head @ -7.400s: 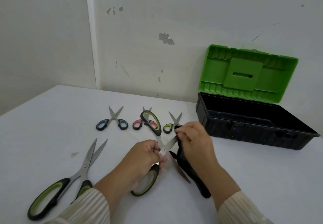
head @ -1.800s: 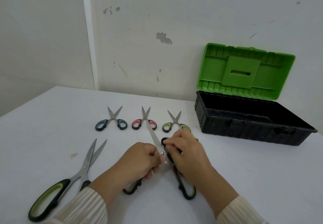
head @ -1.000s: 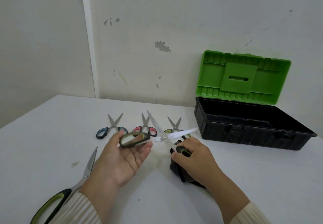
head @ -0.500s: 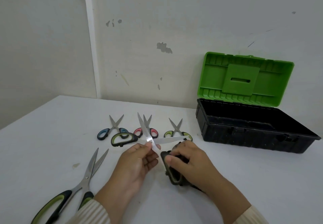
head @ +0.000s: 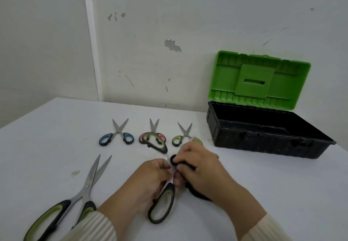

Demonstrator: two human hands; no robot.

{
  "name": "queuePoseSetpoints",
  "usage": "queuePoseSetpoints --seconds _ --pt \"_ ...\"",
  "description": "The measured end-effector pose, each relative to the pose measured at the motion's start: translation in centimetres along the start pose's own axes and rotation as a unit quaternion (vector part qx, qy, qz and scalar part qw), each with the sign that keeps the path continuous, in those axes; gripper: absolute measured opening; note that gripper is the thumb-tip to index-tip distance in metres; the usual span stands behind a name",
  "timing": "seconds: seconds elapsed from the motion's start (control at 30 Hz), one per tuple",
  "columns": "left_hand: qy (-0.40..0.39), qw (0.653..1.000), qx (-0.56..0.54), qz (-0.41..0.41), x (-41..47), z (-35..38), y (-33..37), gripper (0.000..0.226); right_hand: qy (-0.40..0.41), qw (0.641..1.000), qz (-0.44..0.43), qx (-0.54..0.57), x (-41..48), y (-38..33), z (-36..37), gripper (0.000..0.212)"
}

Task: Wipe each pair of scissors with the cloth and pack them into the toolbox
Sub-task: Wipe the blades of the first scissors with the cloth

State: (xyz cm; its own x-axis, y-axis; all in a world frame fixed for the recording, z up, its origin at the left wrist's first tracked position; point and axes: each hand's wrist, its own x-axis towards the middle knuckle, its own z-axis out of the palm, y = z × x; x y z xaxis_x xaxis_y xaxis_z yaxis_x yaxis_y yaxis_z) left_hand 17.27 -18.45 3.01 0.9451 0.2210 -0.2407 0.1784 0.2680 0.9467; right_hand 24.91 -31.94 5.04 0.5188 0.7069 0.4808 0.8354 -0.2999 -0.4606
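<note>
My left hand (head: pixel 150 180) grips a large pair of scissors with black-and-green handles (head: pixel 162 205) near its pivot; one handle points at me, the other (head: pixel 156 143) away. My right hand (head: pixel 197 165) holds a black cloth (head: pixel 197 193) bunched against the blades, which are mostly hidden between my hands. A second large green-handled pair (head: pixel 75 197) lies open at the lower left. Three small pairs lie in a row further back: blue-handled (head: pixel 117 136), pink-handled (head: pixel 153 133) and green-handled (head: pixel 183 136). The black toolbox (head: pixel 263 143) stands open at the right, its green lid (head: pixel 258 80) upright.
The white table (head: pixel 47 137) meets a scuffed wall at the back. A small brownish stain (head: pixel 75 173) marks the table left of my hands. The toolbox's inside looks dark with nothing visible in it.
The held scissors were turned round: the handle that pointed left now points away and the other toward me. Both hands closed together over the blades with the cloth.
</note>
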Motion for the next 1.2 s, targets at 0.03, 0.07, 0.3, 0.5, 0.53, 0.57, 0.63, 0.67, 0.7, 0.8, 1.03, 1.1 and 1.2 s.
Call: queuePoseSetpoints --seconds 0.03,0.07,0.3,0.5,0.53,0.57,0.63,0.67,0.7,0.8,1.03,1.1,1.2 --pt "0.006 0.999 0.038 0.015 -0.1 0.1 -0.1 0.014 -0.037 0.999 0.001 0.001 0.1 -0.1 0.5 0.015" --pt "0.012 0.997 0.068 0.028 -0.1 0.1 -0.1 0.012 -0.04 0.999 0.015 0.003 0.3 0.1 0.7 0.016" --pt "0.017 0.992 0.118 0.048 0.5 -0.1 -0.4 0.017 -0.033 0.999 0.022 -0.033 0.3 0.2 1.4 0.014" --pt "0.02 0.989 0.135 0.061 0.6 -0.1 -0.4 0.015 -0.033 0.998 0.013 -0.045 0.5 -0.7 1.1 0.018" --pt "0.022 0.988 0.139 0.059 0.6 -0.1 -0.4 0.019 -0.043 0.998 0.015 -0.035 0.4 -0.8 1.2 0.018" --pt "0.026 0.987 0.144 0.061 0.6 -0.1 -0.4 0.02 -0.04 0.998 0.03 -0.024 0.5 -0.8 1.0 0.017" --pt "0.025 0.986 0.153 0.07 0.6 -0.1 -0.4 0.014 0.015 0.996 0.083 -0.023 0.9 0.3 0.6 0.016" --pt "0.022 0.985 0.156 0.073 0.6 -0.1 -0.4 0.013 0.042 0.994 0.095 -0.027 1.0 0.6 0.5 0.016" --pt "0.021 0.985 0.157 0.074 0.6 -0.1 -0.4 0.013 0.045 0.994 0.098 -0.032 1.0 0.6 0.5 0.017" --pt "0.02 0.987 0.143 0.073 0.8 -0.3 -0.4 0.016 -0.027 0.998 0.048 -0.03 0.0 -0.3 1.5 0.014" --pt "0.005 0.987 0.15 0.066 0.5 -0.3 -0.5 0.022 0.194 0.959 0.2 -0.046 1.0 3.1 -1.9 0.014" --pt "0.0 0.988 0.143 0.057 0.6 -0.6 -0.4 0.032 0.236 0.942 0.235 -0.043 0.3 3.5 -3.1 0.014" --pt "0.001 0.985 0.163 0.058 0.7 -0.8 -0.4 0.024 0.266 0.946 0.18 -0.04 0.3 1.5 -3.5 0.013"
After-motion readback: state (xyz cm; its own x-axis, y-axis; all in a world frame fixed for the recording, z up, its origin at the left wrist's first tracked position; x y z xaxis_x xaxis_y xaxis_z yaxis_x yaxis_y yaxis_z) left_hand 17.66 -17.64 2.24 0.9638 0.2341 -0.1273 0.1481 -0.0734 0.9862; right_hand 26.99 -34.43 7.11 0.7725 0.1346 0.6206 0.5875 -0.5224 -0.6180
